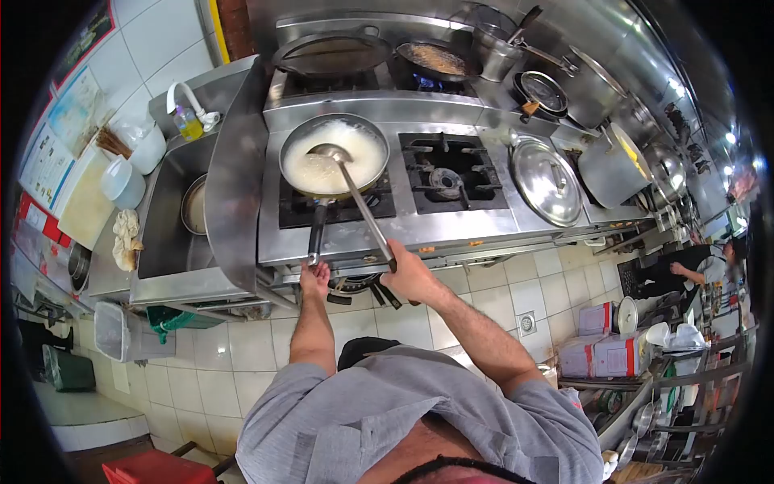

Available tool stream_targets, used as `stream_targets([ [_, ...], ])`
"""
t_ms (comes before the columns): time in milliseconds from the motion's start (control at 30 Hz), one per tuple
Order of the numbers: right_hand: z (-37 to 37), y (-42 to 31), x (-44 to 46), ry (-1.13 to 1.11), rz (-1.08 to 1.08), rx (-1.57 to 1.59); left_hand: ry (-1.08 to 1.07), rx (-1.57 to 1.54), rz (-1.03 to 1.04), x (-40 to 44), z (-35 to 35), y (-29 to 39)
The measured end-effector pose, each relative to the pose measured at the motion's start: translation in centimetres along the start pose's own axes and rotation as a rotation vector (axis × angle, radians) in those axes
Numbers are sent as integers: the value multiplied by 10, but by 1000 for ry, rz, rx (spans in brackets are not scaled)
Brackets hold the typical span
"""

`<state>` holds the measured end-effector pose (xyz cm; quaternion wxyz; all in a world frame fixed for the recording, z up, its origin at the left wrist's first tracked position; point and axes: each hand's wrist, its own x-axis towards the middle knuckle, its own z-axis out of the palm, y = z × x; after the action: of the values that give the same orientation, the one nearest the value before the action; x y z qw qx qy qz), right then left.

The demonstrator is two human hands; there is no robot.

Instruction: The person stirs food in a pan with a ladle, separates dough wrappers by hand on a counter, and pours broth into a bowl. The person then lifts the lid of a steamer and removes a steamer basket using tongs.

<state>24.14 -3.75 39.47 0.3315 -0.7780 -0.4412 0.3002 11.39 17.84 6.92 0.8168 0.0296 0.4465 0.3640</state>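
A frying pan (291, 134) of creamy white liquid stands on the left front burner, its black handle pointing towards me. At the tip of that handle is my left hand (315, 280), fingers closed on it. My right hand (409, 275) grips the dark end of a long metal ladle (364, 206). The ladle slants up to the left, and its bowl rests in the white liquid near the middle of the pan.
A bare burner (446, 179) and a round metal lid (547, 179) lie to the right. Behind, a pan of browned food (435, 60) sits over a blue flame. A tall pot (614, 173) stands farther right. The sink (173, 194) is on the left. Another person (685, 270) is at the far right.
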Motion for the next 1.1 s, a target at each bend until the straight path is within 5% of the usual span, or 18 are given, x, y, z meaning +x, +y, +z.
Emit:
stream_targets([
  [333, -44, 7, -18, -145, 131, 391, -25, -175, -35, -12, 3, 6],
  [567, -30, 51, 5, 127, -48, -12, -70, -150, -30, -9, -2, 7],
  [700, -22, 40, 24, 158, 14, 98, -86, -3, 13, 4, -16, 6],
  [867, -12, 20, 42, 41, 232, 1005, -8, 297, 214, 8, -16, -6],
  [1100, -8, 1, 42, -137, 344, 1398, -197, 72, 66, -9, -8, 3],
])
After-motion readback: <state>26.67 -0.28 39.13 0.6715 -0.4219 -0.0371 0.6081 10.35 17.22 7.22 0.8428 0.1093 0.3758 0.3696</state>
